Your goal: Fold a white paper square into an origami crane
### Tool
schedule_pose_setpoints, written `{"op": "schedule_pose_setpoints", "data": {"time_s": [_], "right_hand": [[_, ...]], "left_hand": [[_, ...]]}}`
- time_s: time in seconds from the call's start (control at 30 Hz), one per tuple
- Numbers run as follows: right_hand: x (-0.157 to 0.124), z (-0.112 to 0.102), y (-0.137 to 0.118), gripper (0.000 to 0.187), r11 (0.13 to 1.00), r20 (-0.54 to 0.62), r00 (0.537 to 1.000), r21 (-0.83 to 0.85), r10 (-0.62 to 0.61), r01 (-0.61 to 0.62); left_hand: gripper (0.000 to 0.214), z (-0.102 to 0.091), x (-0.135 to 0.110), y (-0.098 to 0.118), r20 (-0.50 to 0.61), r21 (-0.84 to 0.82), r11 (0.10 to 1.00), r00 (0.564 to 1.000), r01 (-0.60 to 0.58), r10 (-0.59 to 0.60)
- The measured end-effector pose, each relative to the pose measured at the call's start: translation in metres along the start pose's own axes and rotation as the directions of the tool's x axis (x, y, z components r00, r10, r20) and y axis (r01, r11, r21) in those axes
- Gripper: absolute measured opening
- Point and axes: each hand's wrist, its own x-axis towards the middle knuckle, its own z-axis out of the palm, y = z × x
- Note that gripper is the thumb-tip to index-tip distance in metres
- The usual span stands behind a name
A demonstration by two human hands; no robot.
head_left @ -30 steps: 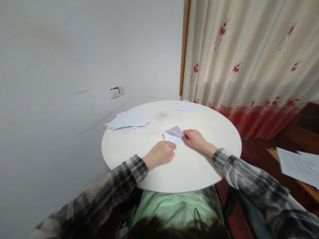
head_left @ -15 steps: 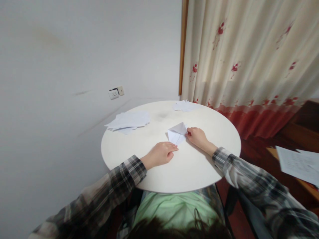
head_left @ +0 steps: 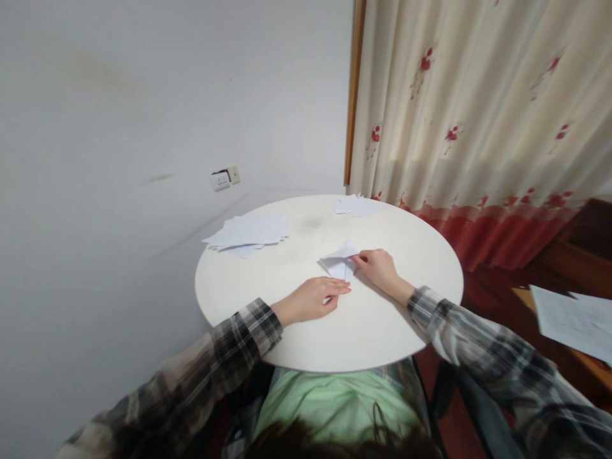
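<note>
1. Wall socket (head_left: 224, 178): on the wall, far beyond the left fingertips and well apart from both hands.
2. Loose stack of sheets (head_left: 248, 233): lies fanned on the round table (head_left: 287, 338), ahead and to the left of the left fingers. It is near but not touched, probably set aside within reach.
3. Left hand (head_left: 313, 299): palm down, wrist low, forearm in a plaid sleeve coming in from the near-left edge. The fingers (head_left: 342, 290) are stretched out, close together and almost flat. They grasp nothing. The tips press on the near point of the folded paper (head_left: 340, 264), apparently to pin it so that it cannot slide.
4. Folded paper: a small white piece with angled creases, lying on the table between the two sets of fingertips. Its far flap stands slightly raised, just beyond the left fingertips.
5. Right hand (head_left: 380, 269): knuckles up, wrist angled in from the right. The fingers are curled, and thumb and forefinger seem closed on the right corner of the folded paper, as if holding the flap in line. The exact contact is too small to confirm.
6. Small paper pile (head_left: 356, 204): at the far table edge, well beyond the right fingers.
7. Curtain (head_left: 478, 115): hangs behind the table, to the right.
8. Printed sheets (head_left: 574, 319): on a wooden surface far right of the right hand.
</note>
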Motion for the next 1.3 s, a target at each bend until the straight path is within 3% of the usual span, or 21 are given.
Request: {"op": "schedule_pose_setpoints", "data": {"time_s": [0.1,0.2,0.3,0.43,0.67,0.83,0.97,1.07,1.17,1.23,1.3], "right_hand": [[0.000,0.002,0.000,0.039,0.985,-0.018,0.993,0.127,-0.120,0.121],[0.000,0.004,0.000,0.027,0.919,-0.077,0.953,0.252,-0.293,0.303],[-0.001,0.005,0.000,0.018,0.895,-0.124,0.924,0.230,-0.362,0.382],[-0.002,0.004,-0.001,0.018,0.886,-0.120,0.901,0.168,-0.416,0.431],[-0.003,0.007,-0.003,0.027,0.800,-0.137,0.860,0.320,-0.492,0.508],[-0.003,0.006,-0.004,0.026,0.826,-0.032,0.892,0.364,-0.451,0.431],[-0.003,0.004,-0.003,0.023,0.813,0.041,0.864,0.363,-0.502,0.455],[-0.004,0.004,-0.001,0.023,0.817,0.041,0.864,0.349,-0.502,0.459],[-0.006,0.004,0.001,0.026,0.835,0.044,0.879,0.335,-0.476,0.436],[-0.007,0.002,0.000,0.028,0.840,0.038,0.884,0.334,-0.465,0.428],[-0.008,0.000,-0.001,0.029,0.843,0.032,0.888,0.331,-0.459,0.423]], "left_hand": [[0.037,0.000,0.001,0.000,0.004,0.001,1.000,1.000,-0.009,0.008],[0.036,-0.001,0.001,0.001,0.004,-0.004,1.000,1.000,-0.005,0.005],[0.036,-0.001,0.001,0.001,-0.001,-0.018,1.000,1.000,0.001,-0.001],[0.037,-0.001,0.002,0.001,-0.017,-0.049,0.999,1.000,0.018,-0.018],[0.037,-0.002,0.002,0.003,-0.032,-0.147,0.989,0.999,0.023,-0.028],[0.035,-0.001,0.002,0.004,-0.041,-0.170,0.985,0.998,0.031,-0.038],[0.033,-0.002,0.003,0.002,-0.066,-0.180,0.982,0.995,0.063,-0.076],[0.030,-0.004,0.004,-0.004,-0.254,-0.153,0.973,0.945,0.170,-0.205],[0.027,-0.006,0.007,-0.015,-0.467,-0.081,0.937,0.818,0.340,-0.337],[0.036,-0.006,0.008,-0.023,-0.469,-0.032,0.902,0.791,0.431,-0.394],[0.045,-0.004,0.010,-0.027,-0.421,0.006,0.877,0.797,0.481,-0.434]]}}
